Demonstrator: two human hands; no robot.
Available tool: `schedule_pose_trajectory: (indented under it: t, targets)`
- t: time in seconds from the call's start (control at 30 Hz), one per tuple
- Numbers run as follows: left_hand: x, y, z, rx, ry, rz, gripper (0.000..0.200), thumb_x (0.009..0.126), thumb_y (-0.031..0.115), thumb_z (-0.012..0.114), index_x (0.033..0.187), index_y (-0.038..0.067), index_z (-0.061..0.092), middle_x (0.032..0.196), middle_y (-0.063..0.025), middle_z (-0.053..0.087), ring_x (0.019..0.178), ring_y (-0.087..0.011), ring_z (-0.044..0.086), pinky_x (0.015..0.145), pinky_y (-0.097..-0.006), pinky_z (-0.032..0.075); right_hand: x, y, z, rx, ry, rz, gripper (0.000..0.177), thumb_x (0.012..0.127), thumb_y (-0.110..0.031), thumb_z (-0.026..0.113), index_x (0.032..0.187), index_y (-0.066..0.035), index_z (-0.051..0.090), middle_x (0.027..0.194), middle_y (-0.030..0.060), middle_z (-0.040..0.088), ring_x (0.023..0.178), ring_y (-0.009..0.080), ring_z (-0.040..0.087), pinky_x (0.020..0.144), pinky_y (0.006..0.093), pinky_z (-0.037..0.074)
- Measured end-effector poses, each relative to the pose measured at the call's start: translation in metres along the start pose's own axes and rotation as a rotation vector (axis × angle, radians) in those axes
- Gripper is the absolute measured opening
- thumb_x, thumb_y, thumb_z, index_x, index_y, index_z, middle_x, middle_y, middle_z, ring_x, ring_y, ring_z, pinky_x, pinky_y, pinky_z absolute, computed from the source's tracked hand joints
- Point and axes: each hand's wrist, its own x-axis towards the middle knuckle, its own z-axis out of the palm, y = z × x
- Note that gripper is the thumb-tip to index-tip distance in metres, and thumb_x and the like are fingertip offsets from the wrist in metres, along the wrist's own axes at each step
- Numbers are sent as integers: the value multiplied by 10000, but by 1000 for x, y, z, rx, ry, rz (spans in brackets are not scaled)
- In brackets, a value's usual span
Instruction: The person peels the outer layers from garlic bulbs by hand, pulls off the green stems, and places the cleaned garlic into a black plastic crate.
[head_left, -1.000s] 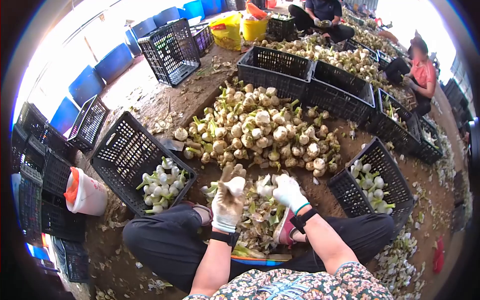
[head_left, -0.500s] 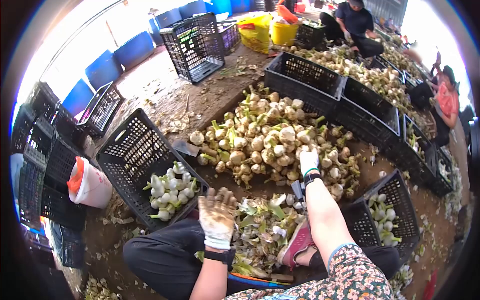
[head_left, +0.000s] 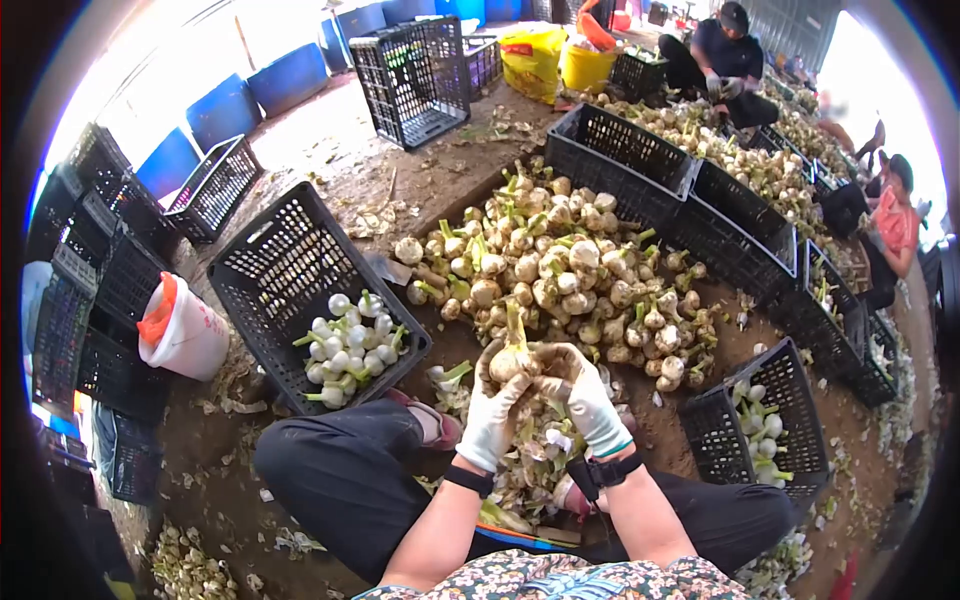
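**Right hand [head_left: 587, 398] back from heap [head_left: 570, 265]; garlic bulb [head_left: 512, 363] now between both hands**

The earth floor [head_left: 480, 133] carries the heap, loose peelings [head_left: 535, 468] between the legs, and a crate at left [head_left: 290, 245] and a crate at right [head_left: 714, 447], both holding pale bulbs. Two other people sit beyond. Forearms converge; the gloved left hand [head_left: 490, 410] curls around the garlic bulb, the right hand's fingers pinching its side. It is above the peelings, stem toward the heap, long axis near vertical in view.

Left hand [head_left: 492, 408]: gloved, curled around garlic bulb [head_left: 511, 362], thumb across its near face. Right hand [head_left: 588, 398]: gloved, bent at bulb's right. Forearms [head_left: 432, 535] converge toward bulb from body side.
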Motion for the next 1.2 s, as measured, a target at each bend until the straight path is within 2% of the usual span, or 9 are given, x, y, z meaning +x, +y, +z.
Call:
schedule_pose_trajectory:
  t: [0.07, 0.17, 0.37, 0.63, 0.77, 0.83, 0.93, 1.1, 1.2]
  targets:
    - [-4, 11, 3, 335, -75, 202, 701, 815, -58, 713, 1416, 118, 399, 1298, -64, 543, 1139, -181, 578, 965, -318, 510, 5, 0, 2, 167, 99, 57, 508, 834, -28, 719, 1295, 31, 512, 1153, 74, 629, 993, 152, 614, 889, 264, 496]
    - [-9, 5, -2, 487, -131, 278, 794, 725, -98, 744, 1412, 76, 386, 1339, -80, 487, 1227, -190, 509, 1034, -322, 452, 2, -21, 16, -593, 87, -122, 352, 875, -143, 736, 1144, 56, 627, 1042, 86, 696, 928, 122, 613, 857, 259, 495]
    - [-23, 10, -1, 690, -195, 430, 837, 661, -105, 754, 1398, 62, 392, 1352, -80, 449, 1267, -199, 470, 1073, -335, 410, -10, -18, 27, -93, 49, 14, 306, 838, -41, 735, 1122, 38, 651, 1025, 71, 701, 891, 117, 633, 837, 275, 525]
    - [-33, 22, 9, 571, -236, 329, 817, 718, -67, 734, 1433, 60, 359, 1391, -83, 442, 1246, -188, 488, 1044, -325, 434, -24, -38, 14, 41, 0, 96, 283, 856, 31, 643, 1139, 21, 655, 1023, 53, 696, 855, 109, 641, 759, 261, 539]
    - [-41, 31, 11, 247, -299, 152, 797, 763, 5, 763, 1445, 102, 362, 1388, -82, 456, 1210, -184, 525, 993, -337, 477, -30, -46, 6, 4, 19, 14, 371, 837, 90, 539, 1174, -22, 647, 910, 7, 695, 537, 34, 538, 468, 187, 403]
    - [-43, 32, 11, -53, -242, -50, 820, 798, 61, 770, 1477, 159, 322, 1382, -77, 470, 1180, -190, 552, 947, -356, 506, -31, -51, 3, -90, 0, -3, 288, 874, 4, 620, 1159, -24, 642, 923, 3, 683, 589, 38, 557, 509, 187, 421]
    - [-39, 26, 12, -77, -270, -34, 854, 816, 67, 758, 1503, 195, 267, 1372, -67, 477, 1160, -204, 566, 924, -358, 519, -36, -67, 12, -236, 2, 25, 262, 887, -50, 665, 1147, -22, 646, 933, 2, 683, 705, 59, 598, 616, 206, 465]
    - [-38, 18, 16, 406, -225, 266, 706, 899, 209, 708, 1472, 148, 301, 1243, -73, 543, 1033, -182, 615, 811, -331, 560, -27, -39, 26, -67, 83, -26, 307, 811, -41, 733, 1107, 10, 671, 912, 3, 687, 816, 73, 618, 706, 246, 509]
    - [-36, 31, 4, 90, -217, -103, 592, 958, 422, 600, 1429, 145, 373, 1199, -69, 561, 955, -176, 626, 751, -331, 574, -25, -30, 12, -78, 24, 15, 337, 789, 60, 616, 1120, 27, 669, 919, 23, 688, 795, 89, 628, 686, 253, 520]
